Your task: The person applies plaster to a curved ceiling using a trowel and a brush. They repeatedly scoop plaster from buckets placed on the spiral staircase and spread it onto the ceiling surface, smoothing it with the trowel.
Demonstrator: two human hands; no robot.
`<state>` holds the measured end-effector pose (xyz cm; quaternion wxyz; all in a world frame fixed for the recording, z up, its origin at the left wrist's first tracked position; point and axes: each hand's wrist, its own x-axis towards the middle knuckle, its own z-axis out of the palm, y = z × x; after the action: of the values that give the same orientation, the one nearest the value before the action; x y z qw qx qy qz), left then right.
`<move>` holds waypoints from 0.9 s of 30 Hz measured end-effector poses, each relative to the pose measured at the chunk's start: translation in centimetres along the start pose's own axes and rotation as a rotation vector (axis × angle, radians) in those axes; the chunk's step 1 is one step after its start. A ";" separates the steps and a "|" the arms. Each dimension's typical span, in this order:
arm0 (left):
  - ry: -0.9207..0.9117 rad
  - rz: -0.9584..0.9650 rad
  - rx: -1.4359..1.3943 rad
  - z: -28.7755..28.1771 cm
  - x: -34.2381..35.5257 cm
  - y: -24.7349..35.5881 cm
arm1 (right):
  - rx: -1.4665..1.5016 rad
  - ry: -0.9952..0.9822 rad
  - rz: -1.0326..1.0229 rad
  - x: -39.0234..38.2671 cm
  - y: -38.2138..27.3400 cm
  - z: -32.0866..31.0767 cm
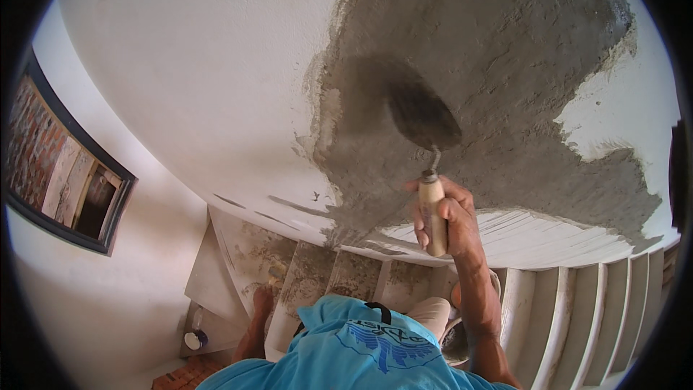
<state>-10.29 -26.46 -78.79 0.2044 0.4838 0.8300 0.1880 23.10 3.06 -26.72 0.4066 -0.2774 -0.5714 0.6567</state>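
My right hand (456, 218) is closed around the pale wooden handle of a trowel (424, 112). The trowel's dark leaf-shaped blade points up and left over a broad patch of grey mortar (498, 65) on the white wall; whether it touches the mortar cannot be told. Low on the left, over the stair treads, my left hand (263, 297) looks closed. A small tan shape shows just beyond it, too indistinct to name. Beside my right leg, a bucket (455, 343) is partly hidden by my forearm.
Stairs (548, 318) run along the foot of the wall, with mortar-spattered treads (307, 274) near my left side. A dark-framed window opening (119, 209) is in the left wall, facing brickwork. A small white tub (195, 339) stands low on the left.
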 end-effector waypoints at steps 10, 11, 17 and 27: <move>-0.022 0.050 0.058 1.6 -0.9 -2.1 | 0.030 0.007 0.031 -1.8 -0.2 -0.4; -0.044 -0.044 -0.029 1.2 -0.6 -1.2 | 0.011 -0.010 0.022 -1.3 0.3 -0.3; -0.034 -0.206 -0.202 0.5 0.5 0.0 | 0.007 -0.054 0.034 0.6 0.1 0.9; -0.127 -0.071 0.053 -0.2 -1.8 -1.1 | 0.176 0.039 -0.148 -3.4 0.0 -2.2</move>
<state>-10.41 -28.58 -78.88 0.2503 0.4703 0.8366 0.1278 26.62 1.34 -27.52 0.4878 -0.2104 -0.5225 0.6669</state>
